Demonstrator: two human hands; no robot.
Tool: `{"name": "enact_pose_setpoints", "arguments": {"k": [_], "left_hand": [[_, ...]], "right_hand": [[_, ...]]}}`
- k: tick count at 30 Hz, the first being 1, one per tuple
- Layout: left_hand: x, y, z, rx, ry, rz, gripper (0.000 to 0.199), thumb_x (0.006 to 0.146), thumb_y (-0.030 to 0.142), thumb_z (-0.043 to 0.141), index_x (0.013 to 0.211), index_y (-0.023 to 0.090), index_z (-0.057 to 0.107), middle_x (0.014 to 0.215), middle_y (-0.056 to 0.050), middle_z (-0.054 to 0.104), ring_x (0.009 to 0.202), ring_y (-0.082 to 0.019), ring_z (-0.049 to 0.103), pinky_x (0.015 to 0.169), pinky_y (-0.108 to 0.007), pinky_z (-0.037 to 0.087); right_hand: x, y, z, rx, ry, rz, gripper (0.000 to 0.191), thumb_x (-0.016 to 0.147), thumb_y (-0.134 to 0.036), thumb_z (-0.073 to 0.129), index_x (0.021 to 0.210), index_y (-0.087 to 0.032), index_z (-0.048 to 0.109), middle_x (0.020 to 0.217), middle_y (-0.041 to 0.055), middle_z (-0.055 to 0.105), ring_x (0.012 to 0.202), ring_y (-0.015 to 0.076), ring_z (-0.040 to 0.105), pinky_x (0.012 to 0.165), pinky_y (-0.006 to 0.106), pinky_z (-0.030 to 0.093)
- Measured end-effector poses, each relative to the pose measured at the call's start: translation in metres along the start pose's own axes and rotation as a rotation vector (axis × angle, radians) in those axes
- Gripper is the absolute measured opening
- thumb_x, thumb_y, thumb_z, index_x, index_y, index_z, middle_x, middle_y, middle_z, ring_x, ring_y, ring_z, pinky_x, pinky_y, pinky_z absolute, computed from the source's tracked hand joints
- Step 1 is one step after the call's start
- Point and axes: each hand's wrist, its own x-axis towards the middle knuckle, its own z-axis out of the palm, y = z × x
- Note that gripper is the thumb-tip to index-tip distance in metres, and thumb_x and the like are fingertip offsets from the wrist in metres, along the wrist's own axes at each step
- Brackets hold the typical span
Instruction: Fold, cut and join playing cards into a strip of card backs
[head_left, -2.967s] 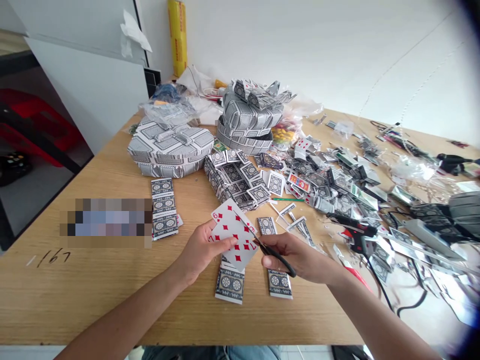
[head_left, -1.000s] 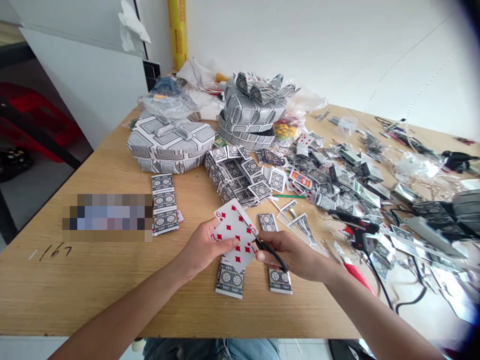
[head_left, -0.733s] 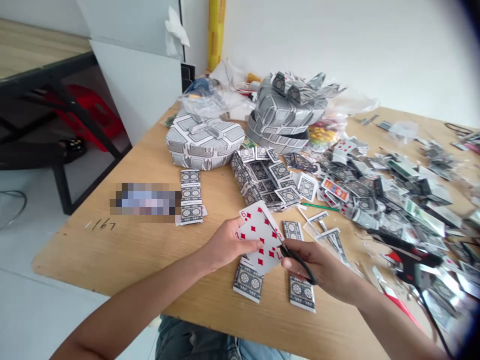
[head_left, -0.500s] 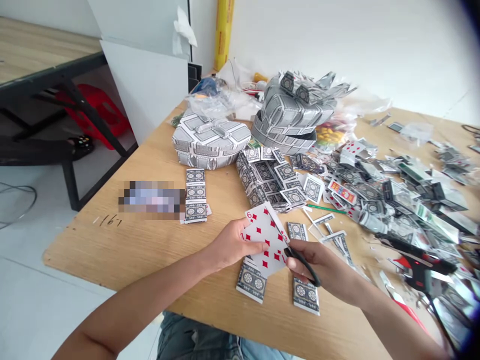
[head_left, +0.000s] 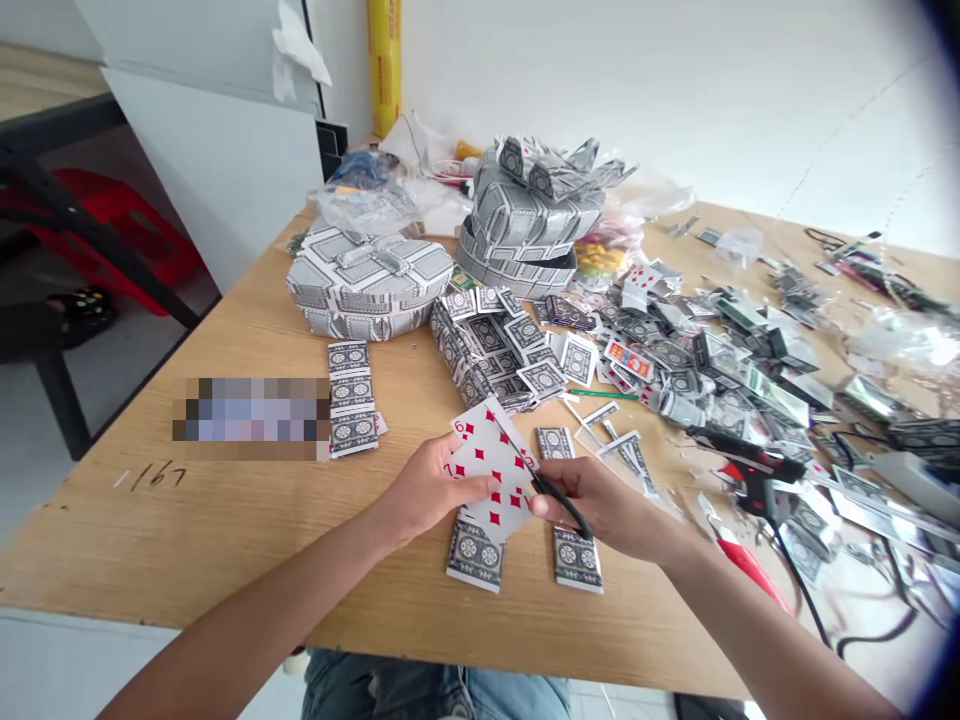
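Note:
My left hand (head_left: 431,492) pinches playing cards (head_left: 484,470) by their left side, red diamonds facing up. Black-handled scissors (head_left: 562,503) are in my right hand (head_left: 600,505), their blades at the right edge of the cards. Beneath the cards lies a folded strip with a dark card-back pattern (head_left: 476,552), partly hidden. Another patterned strip (head_left: 578,562) passes under the scissors and right hand. Farther left, a third strip of joined card pieces (head_left: 351,390) lies on the wooden table (head_left: 247,530).
Behind stand a lidded box made of cards (head_left: 367,285), a stacked card box (head_left: 525,215) and an open card basket (head_left: 487,345). Folded cards (head_left: 675,350) are heaped at right, near a black glue gun (head_left: 750,465), a red-handled tool (head_left: 750,570) and a green stick (head_left: 604,394).
The view has turned to the right, so the table and both hands appear farther left. Both hands keep their hold on the cards and scissors.

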Motion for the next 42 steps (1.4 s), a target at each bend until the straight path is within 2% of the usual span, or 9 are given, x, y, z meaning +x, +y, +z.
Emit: {"name": "enact_pose_setpoints", "arguments": {"k": [3, 7, 10, 14, 20, 32, 42], "left_hand": [[0.0, 0.0, 0.0, 0.005, -0.006, 0.002, 0.048, 0.055, 0.024, 0.091, 0.093, 0.011, 0.065, 0.091, -0.011, 0.076, 0.078, -0.023, 0.071, 0.073, -0.032, 0.055], [0.0, -0.001, -0.001, 0.018, -0.014, 0.01, 0.05, 0.059, 0.029, 0.09, 0.099, 0.011, 0.066, 0.096, -0.013, 0.076, 0.084, -0.026, 0.071, 0.075, -0.034, 0.055], [0.0, 0.0, -0.001, 0.034, -0.011, 0.015, 0.049, 0.06, 0.029, 0.089, 0.1, 0.01, 0.066, 0.097, -0.013, 0.075, 0.084, -0.025, 0.071, 0.074, -0.033, 0.055], [-0.001, 0.002, 0.0, 0.005, -0.018, 0.011, 0.051, 0.06, 0.027, 0.089, 0.102, 0.01, 0.066, 0.095, -0.012, 0.076, 0.083, -0.024, 0.071, 0.074, -0.031, 0.055], [-0.002, 0.003, 0.002, -0.04, -0.021, -0.013, 0.052, 0.057, 0.025, 0.091, 0.1, 0.01, 0.066, 0.092, -0.011, 0.076, 0.082, -0.024, 0.071, 0.071, -0.029, 0.055], [-0.001, 0.003, 0.001, -0.023, -0.018, -0.013, 0.05, 0.058, 0.024, 0.091, 0.1, 0.01, 0.067, 0.093, -0.01, 0.076, 0.081, -0.022, 0.071, 0.072, -0.028, 0.056], [0.0, -0.001, 0.0, -0.024, -0.033, -0.008, 0.05, 0.058, 0.025, 0.091, 0.099, 0.01, 0.066, 0.092, -0.009, 0.076, 0.08, -0.02, 0.071, 0.071, -0.027, 0.056]], "right_hand": [[0.0, -0.001, 0.001, 0.009, -0.013, -0.038, 0.049, 0.072, -0.064, 0.073, 0.074, -0.016, 0.06, 0.064, -0.0039, 0.048, 0.062, 0.0106, 0.041, 0.056, 0.024, 0.035], [0.001, -0.005, 0.005, -0.028, 0.004, -0.087, 0.052, 0.075, -0.068, 0.066, 0.073, -0.017, 0.059, 0.06, -0.0064, 0.038, 0.056, 0.0081, 0.03, 0.05, 0.024, 0.028], [0.001, -0.004, 0.006, -0.07, 0.02, -0.07, 0.056, 0.074, -0.073, 0.064, 0.074, -0.017, 0.058, 0.056, -0.0079, 0.034, 0.052, 0.0072, 0.026, 0.046, 0.024, 0.022], [0.0, 0.003, 0.003, -0.109, 0.036, -0.037, 0.06, 0.074, -0.076, 0.062, 0.071, -0.017, 0.052, 0.054, -0.0062, 0.043, 0.05, 0.0064, 0.033, 0.045, 0.024, 0.022], [0.0, 0.012, 0.0, -0.143, 0.024, -0.07, 0.058, 0.08, -0.074, 0.057, 0.07, -0.018, 0.05, 0.057, -0.0033, 0.05, 0.052, 0.0075, 0.04, 0.047, 0.022, 0.028], [0.0, 0.012, 0.003, -0.178, 0.034, -0.098, 0.06, 0.081, -0.077, 0.052, 0.07, -0.018, 0.049, 0.06, -0.0047, 0.042, 0.054, 0.0075, 0.033, 0.048, 0.024, 0.026], [-0.001, 0.014, 0.003, -0.234, 0.048, -0.077, 0.059, 0.083, -0.076, 0.051, 0.068, -0.019, 0.047, 0.057, -0.0043, 0.045, 0.051, 0.0069, 0.034, 0.047, 0.023, 0.026]]}}
